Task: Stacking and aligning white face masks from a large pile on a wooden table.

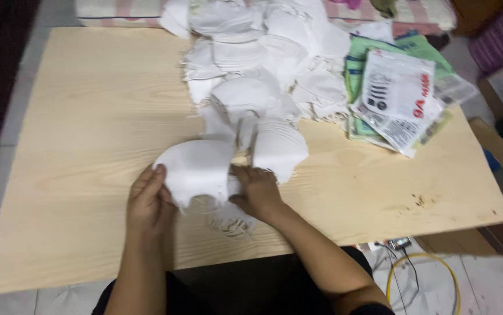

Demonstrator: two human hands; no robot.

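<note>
Masks, white and cup-shaped, are laid out on a pale wooden table (88,116). One white cup mask (196,170) is held at the near middle of the table between both hands. The left hand (149,201) is closed on its left edge, fingers curled over the rim. The right hand (257,192) is pinched on its right edge, thumb and fingers together on the material. A tangle of thin elastic straps (231,224) is seen beneath the mask, just near of it; whether it is attached cannot be told through the blur. A stack of nested masks (275,149) is placed just right of the held one. A large heap of masks (263,52) is spread across the far middle. Printed plastic packets (397,96), white and green, are piled at the far right. A yellow hoop (423,274) is seen on the floor at near right.
</note>
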